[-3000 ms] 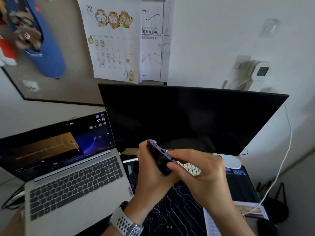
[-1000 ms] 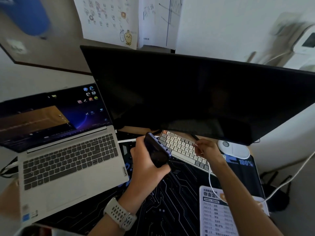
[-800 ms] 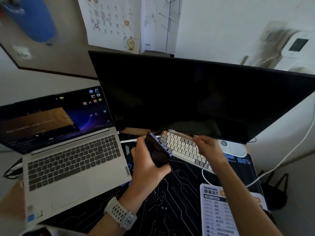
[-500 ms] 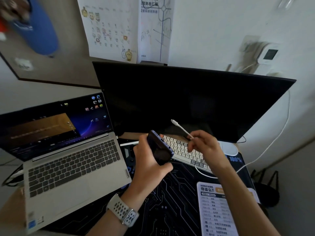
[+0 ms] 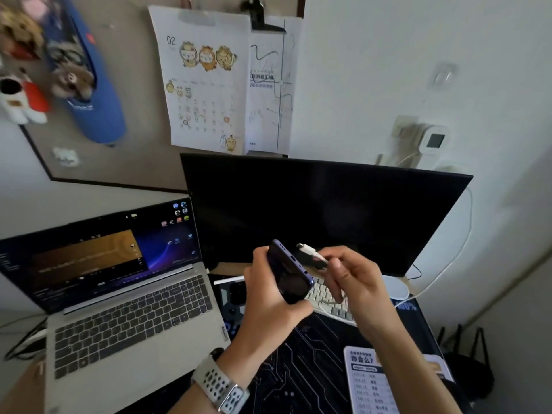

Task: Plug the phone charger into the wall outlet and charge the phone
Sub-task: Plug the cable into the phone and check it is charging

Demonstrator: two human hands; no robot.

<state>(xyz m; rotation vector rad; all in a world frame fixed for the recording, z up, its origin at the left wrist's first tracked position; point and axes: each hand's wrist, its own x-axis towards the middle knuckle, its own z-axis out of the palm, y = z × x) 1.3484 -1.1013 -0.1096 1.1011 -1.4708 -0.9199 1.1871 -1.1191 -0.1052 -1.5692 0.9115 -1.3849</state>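
Phone (image 5: pixel 287 271) clasped in left hand (image 5: pixel 268 297) above keyboard (image 5: pixel 324 295), port end up. Cable plug (image 5: pixel 310 253) pinched in right hand (image 5: pixel 355 282) grip, tip just beside phone's port, not inserted. Charger (image 5: pixel 412 138) seated in wall outlet behind monitor (image 5: pixel 328 210).

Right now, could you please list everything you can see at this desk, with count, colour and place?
Phone: one, dark blue, held in left hand.
Charging cable: one, white, plug end in right hand, not yet in phone.
Monitor: one, black, behind hands.
Laptop: one, silver, open, left.
Keyboard: one, white and grey, under hands.
Desk mat: one, black, circuit pattern.
Calendar: one, white, on wall.
Wall outlet: one, white, right wall.
Watch: one, white strap, left wrist.
Left hand: one.
Right hand: one.
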